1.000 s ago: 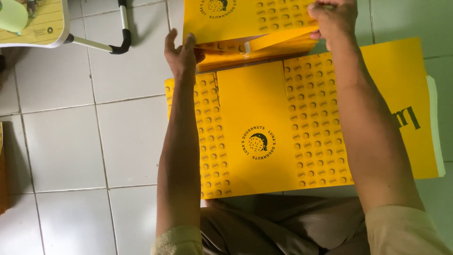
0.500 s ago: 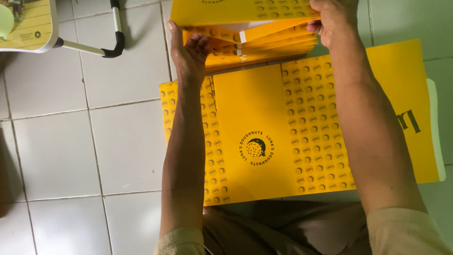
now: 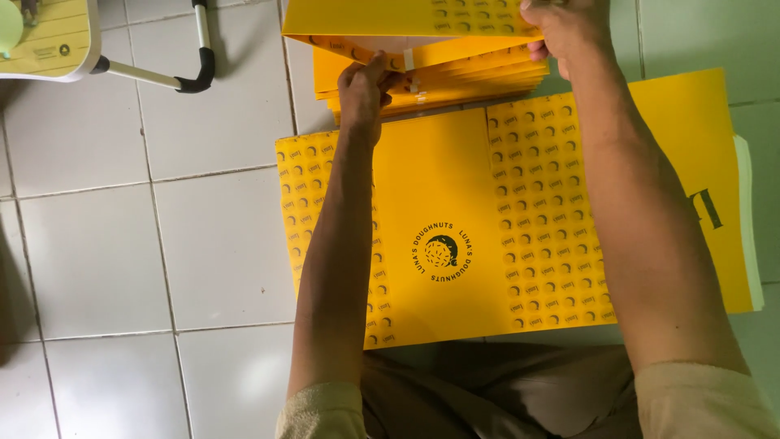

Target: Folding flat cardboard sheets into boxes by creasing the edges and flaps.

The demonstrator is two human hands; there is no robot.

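The left hand [image 3: 367, 85] pinches the lower edge of a folded yellow carton blank [image 3: 406, 28], thumb and fingers closed on the flap where a pale inner face shows. The right hand [image 3: 569, 32] clasps the same blank at its right end, fingers curled over the edge, so both hands hold it lifted at the top of the view. Just under it lies a stack of yellow folded blanks [image 3: 455, 81], their edges fanned a little, resting on the floor. The left hand's fingers are close above this stack; whether they touch it cannot be told.

Nearer the person, a large flat yellow box sheet [image 3: 439, 187] lies on the tiled floor [image 3: 162, 244], with a round dark emblem [image 3: 441, 252] at its middle and bands of small repeated marks down both sides. Both forearms cross over it. Its right part overlaps a further yellow sheet [image 3: 699, 146] that lies on a pile of pale sheets [image 3: 751, 219] showing at the right edge.

At the top left corner stands a small folding table [image 3: 49, 41] with a yellow top and a metal leg with a black foot [image 3: 199, 69]. The person's brown-trousered lap [image 3: 504, 390] fills the bottom edge.
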